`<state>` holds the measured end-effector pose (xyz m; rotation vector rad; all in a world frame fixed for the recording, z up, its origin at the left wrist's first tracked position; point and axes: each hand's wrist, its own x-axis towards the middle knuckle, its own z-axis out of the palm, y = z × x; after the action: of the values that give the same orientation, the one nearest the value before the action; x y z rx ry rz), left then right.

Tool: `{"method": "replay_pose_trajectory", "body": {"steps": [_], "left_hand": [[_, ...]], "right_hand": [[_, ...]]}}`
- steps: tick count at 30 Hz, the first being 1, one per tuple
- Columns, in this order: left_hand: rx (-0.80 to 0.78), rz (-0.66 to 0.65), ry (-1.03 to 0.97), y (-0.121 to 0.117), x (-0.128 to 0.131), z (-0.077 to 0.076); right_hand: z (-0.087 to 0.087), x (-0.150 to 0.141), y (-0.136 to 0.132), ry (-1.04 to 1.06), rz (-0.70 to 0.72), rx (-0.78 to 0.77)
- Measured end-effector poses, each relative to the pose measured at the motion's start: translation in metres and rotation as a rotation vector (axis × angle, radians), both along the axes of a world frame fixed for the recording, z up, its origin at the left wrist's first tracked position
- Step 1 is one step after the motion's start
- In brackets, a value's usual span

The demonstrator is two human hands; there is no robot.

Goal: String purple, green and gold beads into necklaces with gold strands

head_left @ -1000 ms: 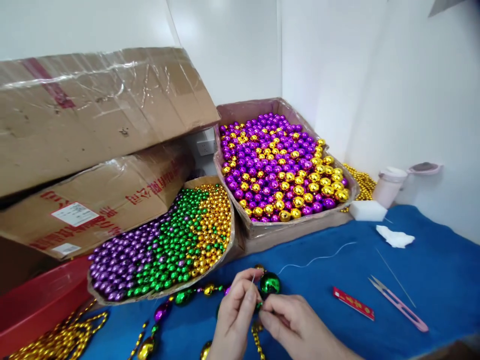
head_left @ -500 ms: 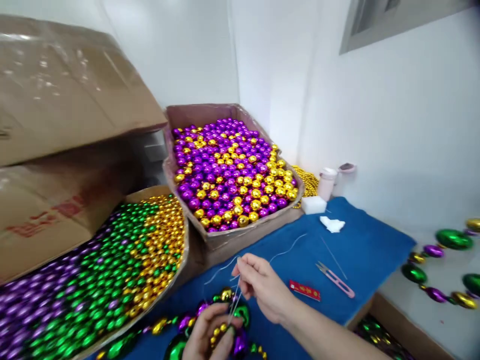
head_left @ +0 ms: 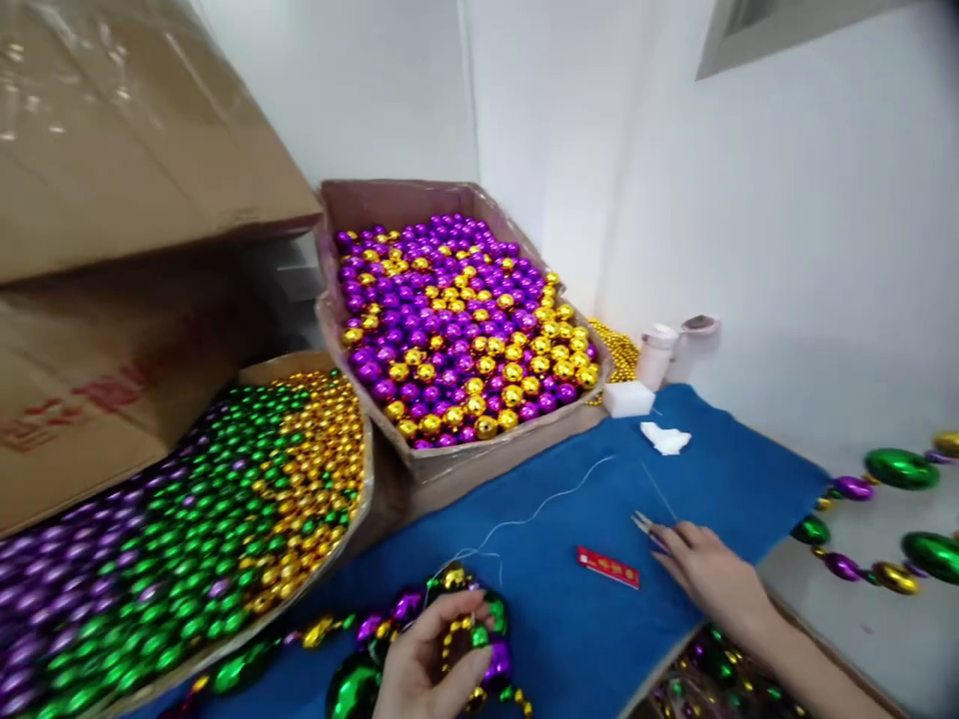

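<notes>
My left hand (head_left: pixel 431 664) curls round part of a bead garland (head_left: pixel 356 689) of shiny green, purple and gold beads at the table's near edge. Small gold and green beads show between its thumb and forefinger. A white thread (head_left: pixel 535 514) runs from the garland across the blue cloth. Over to the right, my right hand (head_left: pixel 704 569) has its fingers closed on a pair of thread snips (head_left: pixel 642 522); the pale tips stick out and the handle is mostly covered. Between the hands lies a small red packet (head_left: pixel 608 567). A thin needle-like line (head_left: pixel 659 491) runs up from the right hand.
Cardboard boxes of purple and gold beads (head_left: pixel 450 320) and of smaller mixed beads (head_left: pixel 225 509) border the cloth (head_left: pixel 719 449). A white block (head_left: pixel 629 399), crumpled white tissue (head_left: pixel 665 437) and pink cup (head_left: pixel 657 358) stand behind. Bead strands (head_left: pixel 899 469) hang at right.
My right hand has let go of the thread above the left hand and moved right onto the snips. The thread now lies on the cloth. My left hand stays at the beads.
</notes>
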<state>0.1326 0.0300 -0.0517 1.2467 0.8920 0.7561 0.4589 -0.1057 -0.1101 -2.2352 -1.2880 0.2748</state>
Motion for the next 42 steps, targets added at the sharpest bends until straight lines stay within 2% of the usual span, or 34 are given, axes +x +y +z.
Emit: {"method": "replay_pose_trajectory", "body": {"steps": [3, 5, 8, 9, 11, 12, 13, 15, 18, 24, 32, 42], "left_hand": [[-0.037, 0.011, -0.06, -0.003, -0.001, -0.005], [-0.049, 0.024, -0.084, -0.004, -0.002, -0.006], [-0.066, 0.022, -0.124, -0.005, -0.003, -0.005], [-0.069, 0.015, -0.144, -0.005, -0.004, -0.005], [-0.079, 0.0, -0.197, -0.004, -0.005, -0.005], [-0.091, -0.006, -0.226, -0.003, -0.006, -0.005], [-0.105, -0.011, -0.253, -0.003, -0.006, -0.006], [-0.133, -0.018, -0.302, -0.001, -0.008, -0.006], [-0.176, -0.028, -0.354, 0.001, -0.012, -0.005], [-0.286, -0.068, -0.386, 0.004, -0.018, -0.003], [-0.322, -0.077, -0.442, 0.004, -0.016, -0.003], [-0.307, -0.1, -0.36, 0.005, -0.018, -0.002]], "right_hand": [[-0.021, 0.018, -0.009, -0.064, 0.013, -0.047], [-0.021, 0.013, -0.006, -0.06, 0.012, -0.053], [0.005, -0.017, 0.009, 0.06, 0.096, -0.046], [0.017, -0.033, 0.015, 0.147, 0.171, -0.056], [0.041, -0.067, 0.031, 0.559, 0.359, -0.116], [0.051, -0.084, 0.039, 0.663, 0.448, -0.117], [0.059, -0.1, 0.046, 0.719, 0.553, -0.105], [0.066, -0.123, 0.059, 0.774, 0.651, -0.071], [0.063, -0.14, 0.075, 0.769, 0.691, -0.042], [0.063, -0.144, 0.09, 0.718, 0.771, -0.02], [0.07, -0.145, 0.091, 0.551, 0.824, 0.006], [0.071, -0.146, 0.089, 0.45, 0.825, 0.029]]}}
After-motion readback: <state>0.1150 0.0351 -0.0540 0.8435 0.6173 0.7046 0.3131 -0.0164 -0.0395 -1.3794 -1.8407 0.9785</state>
